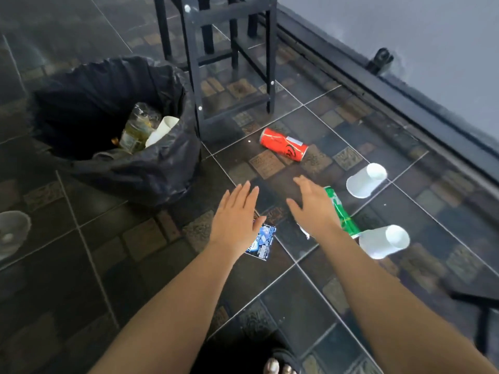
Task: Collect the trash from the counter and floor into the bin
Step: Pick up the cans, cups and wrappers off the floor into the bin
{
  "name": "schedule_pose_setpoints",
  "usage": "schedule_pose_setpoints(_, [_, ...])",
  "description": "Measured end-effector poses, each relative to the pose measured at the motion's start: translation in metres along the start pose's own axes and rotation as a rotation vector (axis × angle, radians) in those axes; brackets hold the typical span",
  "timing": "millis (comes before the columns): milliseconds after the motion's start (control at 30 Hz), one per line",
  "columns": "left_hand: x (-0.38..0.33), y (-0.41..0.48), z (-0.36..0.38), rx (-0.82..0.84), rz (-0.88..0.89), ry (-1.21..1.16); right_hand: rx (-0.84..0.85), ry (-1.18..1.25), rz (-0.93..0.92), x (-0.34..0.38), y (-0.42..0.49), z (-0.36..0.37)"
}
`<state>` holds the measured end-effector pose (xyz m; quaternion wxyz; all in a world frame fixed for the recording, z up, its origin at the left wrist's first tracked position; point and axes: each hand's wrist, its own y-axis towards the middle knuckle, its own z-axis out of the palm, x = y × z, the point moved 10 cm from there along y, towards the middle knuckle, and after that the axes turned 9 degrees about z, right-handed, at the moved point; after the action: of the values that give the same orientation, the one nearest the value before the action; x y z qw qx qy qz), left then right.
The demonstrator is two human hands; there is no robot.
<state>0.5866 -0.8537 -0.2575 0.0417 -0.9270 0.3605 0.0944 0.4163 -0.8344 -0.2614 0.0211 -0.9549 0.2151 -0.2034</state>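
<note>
A bin lined with a black bag (135, 174) stands on the floor at the left; a clear plastic bottle (137, 128) and a white paper cup (162, 130) lie inside. On the tiles lie a red can (283, 144), a green can (341, 211) and two white plastic cups (366, 180) (384, 241). A blue wrapper (263, 242) lies partly under my left hand (237, 217), which hovers open above it. My right hand (314, 206) is open too, just left of the green can, holding nothing.
A black stool frame (194, 63) stands behind the bin. A dark sliding-door rail (378, 85) runs along the right. A grey round object (12, 233) sits at the left edge. My sandalled foot (278, 365) shows at the bottom.
</note>
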Motion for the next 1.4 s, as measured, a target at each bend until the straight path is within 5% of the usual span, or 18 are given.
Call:
schedule_pose_setpoints(100, [-0.012, -0.005, 0.055, 0.209, -0.054, -0.036, 0.172, -0.074, 0.048, -0.038, -0.018, 0.037])
schedule_pose_setpoints(233, [-0.013, -0.013, 0.090, 0.284, -0.176, -0.071, 0.254, -0.196, 0.032, -0.058, -0.028, 0.064])
schedule_pose_setpoints(567, [-0.007, -0.005, 0.098, 0.270, -0.347, -0.090, 0.169, -0.293, 0.026, -0.058, -0.023, 0.080])
schedule_pose_setpoints(767, [0.002, -0.009, 0.107, 0.277, -0.522, -0.414, 0.119, -0.226, 0.038, -0.058, -0.023, 0.068])
schedule_pose_setpoints(1100, [0.024, -0.011, 0.072, 0.011, -0.625, -0.754, -0.089, 0.036, -0.033, -0.034, -0.021, 0.035])
schedule_pose_setpoints(1400, [0.052, 0.013, -0.084, -0.467, -0.451, -0.767, -0.315, 0.423, -0.079, 0.036, 0.004, -0.050])
